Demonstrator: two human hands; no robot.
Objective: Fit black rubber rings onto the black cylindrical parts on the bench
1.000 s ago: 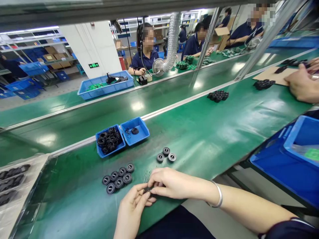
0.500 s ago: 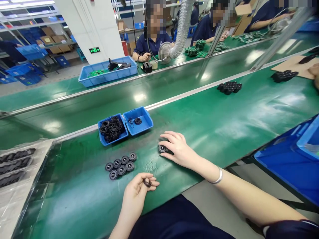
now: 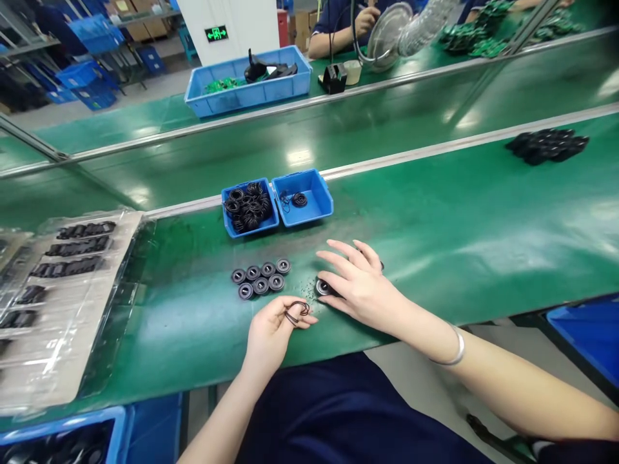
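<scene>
My left hand (image 3: 273, 332) is raised above the green conveyor belt (image 3: 435, 219), with a thin black rubber O-ring (image 3: 296, 312) looped over its fingers. My right hand (image 3: 360, 285) lies spread on the belt over a small black round part (image 3: 323, 287), and its fingers hide whatever else is beneath. Just left of my hands sits a tight group of several matching black round parts (image 3: 258, 277). Behind them stands a divided blue tray (image 3: 302, 200), with black rubber rings (image 3: 248, 206) heaped in one compartment and a few thin O-rings (image 3: 299, 200) in the other.
A clear plastic sheet (image 3: 72, 270) with rows of black parts lies at the belt's left end. A heap of black parts (image 3: 546, 145) sits far right. Blue bins (image 3: 587, 341) stand below the belt's near edge. A metal rail (image 3: 387, 154) separates it from a second belt.
The view has swung left and down, bringing the plastic sheet further in. My hands have parted, and my right hand now covers the small round parts. The O-ring loop shows on my left fingers.
</scene>
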